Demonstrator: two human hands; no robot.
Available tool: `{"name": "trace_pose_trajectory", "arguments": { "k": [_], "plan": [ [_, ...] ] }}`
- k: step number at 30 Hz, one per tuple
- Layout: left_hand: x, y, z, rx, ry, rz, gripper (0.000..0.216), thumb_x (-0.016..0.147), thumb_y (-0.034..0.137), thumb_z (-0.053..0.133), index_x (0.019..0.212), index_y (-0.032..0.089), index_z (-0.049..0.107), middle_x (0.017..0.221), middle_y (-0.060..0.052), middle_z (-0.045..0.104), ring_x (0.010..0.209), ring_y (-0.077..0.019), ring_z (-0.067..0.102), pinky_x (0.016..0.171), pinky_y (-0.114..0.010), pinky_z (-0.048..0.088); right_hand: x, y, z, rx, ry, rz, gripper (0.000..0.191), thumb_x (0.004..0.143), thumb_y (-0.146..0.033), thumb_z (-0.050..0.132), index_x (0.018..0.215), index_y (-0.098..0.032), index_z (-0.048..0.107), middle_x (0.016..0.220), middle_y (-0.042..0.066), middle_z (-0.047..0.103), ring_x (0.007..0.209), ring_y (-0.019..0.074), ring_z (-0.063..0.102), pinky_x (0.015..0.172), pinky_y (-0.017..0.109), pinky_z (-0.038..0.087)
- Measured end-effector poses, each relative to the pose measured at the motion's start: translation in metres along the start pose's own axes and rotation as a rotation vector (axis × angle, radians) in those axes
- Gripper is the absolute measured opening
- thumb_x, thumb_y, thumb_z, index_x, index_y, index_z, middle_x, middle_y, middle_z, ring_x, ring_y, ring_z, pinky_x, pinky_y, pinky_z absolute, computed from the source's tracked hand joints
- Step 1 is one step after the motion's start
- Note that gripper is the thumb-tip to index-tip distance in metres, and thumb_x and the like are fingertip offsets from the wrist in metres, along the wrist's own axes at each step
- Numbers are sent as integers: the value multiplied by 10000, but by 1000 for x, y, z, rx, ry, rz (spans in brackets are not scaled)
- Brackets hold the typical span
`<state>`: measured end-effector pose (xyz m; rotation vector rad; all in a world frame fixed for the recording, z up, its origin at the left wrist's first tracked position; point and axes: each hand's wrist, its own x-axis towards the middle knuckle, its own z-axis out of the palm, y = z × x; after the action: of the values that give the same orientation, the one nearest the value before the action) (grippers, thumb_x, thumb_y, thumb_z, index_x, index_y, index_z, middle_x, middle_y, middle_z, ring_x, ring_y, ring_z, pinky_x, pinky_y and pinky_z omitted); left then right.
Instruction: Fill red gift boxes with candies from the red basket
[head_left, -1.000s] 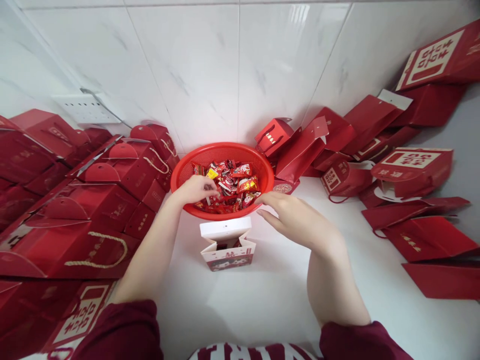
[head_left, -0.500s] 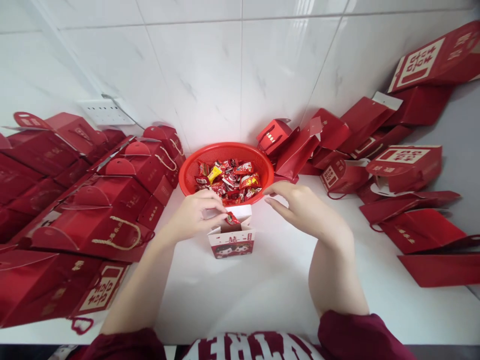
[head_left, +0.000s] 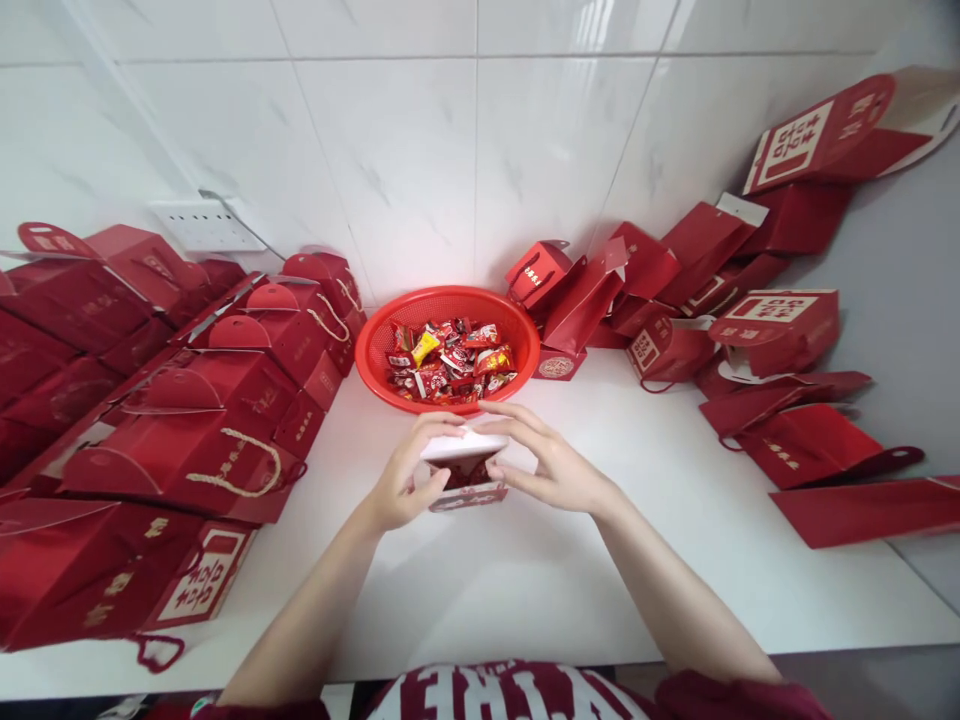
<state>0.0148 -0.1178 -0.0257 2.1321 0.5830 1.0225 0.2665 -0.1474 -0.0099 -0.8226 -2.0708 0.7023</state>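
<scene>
A small red-and-white cardboard candy box (head_left: pixel 469 499) stands in front of me with its top uncovered. Its white lid flap (head_left: pixel 463 443) is raised at the back, and something dark red shows inside. My left hand (head_left: pixel 409 478) grips the box at its left, fingers behind the lid flap and thumb at the front left edge. Around the right side, my right hand (head_left: pixel 551 466) holds it the same way, thumb at the front right corner. Just behind the box sits a red plastic basket (head_left: pixel 365 362) holding several wrapped candies (head_left: pixel 454 360), one of them yellow.
Red gift boxes (head_left: pixel 217 395) with rope handles are stacked along the left of the white table (head_left: pixel 480 600). More red boxes (head_left: pixel 780 330), some standing and some tilted, crowd the right side. A tiled wall (head_left: pixel 420 170) with a socket strip (head_left: pixel 206 227) rises behind.
The small red candy in my left hand is gone from its fingers. My right hand has come from beside the basket to the box, and both hands now hold it, its lid flap tilted forward.
</scene>
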Motion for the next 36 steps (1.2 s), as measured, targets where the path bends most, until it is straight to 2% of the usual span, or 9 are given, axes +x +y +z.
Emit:
{"name": "trace_pose_trajectory", "arguments": {
  "k": [5,10,12,16,18,21,24,29,36],
  "plan": [
    [-11,5,14,-90,7,86,524,856,252,571,1368,221,462,1310,-170,504,1245,-333,498,1036,-523,434,-25,8,27,249,59,54,512,1001,-349,516,1485,-274,367,1511,115,423,1394,264,416,1157,473,347],
    [-16,-1,30,-264,91,55,799,875,348,562,1554,287,145,1367,-170,471,1193,-320,545,997,-528,475,-34,10,45,380,93,115,677,1012,-467,457,1573,-282,127,1512,140,422,1381,299,433,1127,518,367],
    [-17,-6,34,-303,111,46,813,892,369,557,1564,312,103,1362,-162,485,1137,-296,582,942,-489,516,-34,12,48,421,109,138,708,1011,-491,453,1577,-279,84,1481,146,458,1342,299,478,1096,512,406],
    [-19,-14,36,-341,151,-15,602,929,371,561,1491,279,365,1244,-147,614,1051,-267,646,892,-417,546,-35,15,54,436,140,157,599,1021,-506,424,1533,-271,222,1363,131,563,1257,282,551,1044,475,459],
    [-20,-16,35,-336,177,-37,413,948,356,565,1346,247,572,1167,-139,684,1036,-264,674,889,-388,550,-36,17,56,409,181,160,501,1037,-499,384,1477,-268,324,1309,126,598,1202,269,591,1000,451,491],
    [-20,-16,35,-314,217,-56,273,914,333,642,1142,206,721,1097,-138,739,1010,-272,703,889,-375,558,-36,20,59,319,228,50,554,980,-596,466,1401,-237,431,1275,145,612,1158,289,615,951,443,520],
    [-18,-14,37,-261,259,-154,231,827,293,747,1030,184,762,1018,-126,763,922,-264,730,813,-342,585,-32,21,62,179,268,2,475,938,-501,615,1312,-224,517,1193,137,650,1076,275,648,898,410,543],
    [-17,-13,44,-240,312,-336,142,764,275,796,865,178,769,857,-80,756,760,-221,720,670,-284,577,-27,21,66,148,335,113,149,973,-290,582,1092,-219,638,984,82,682,874,212,670,760,328,552],
    [-19,-31,49,-256,377,-521,384,793,510,729,748,129,732,692,-63,700,650,-207,651,617,-285,526,-26,27,71,159,388,278,271,968,-407,565,830,-189,648,750,20,595,660,164,586,622,280,511]
  ]
}}
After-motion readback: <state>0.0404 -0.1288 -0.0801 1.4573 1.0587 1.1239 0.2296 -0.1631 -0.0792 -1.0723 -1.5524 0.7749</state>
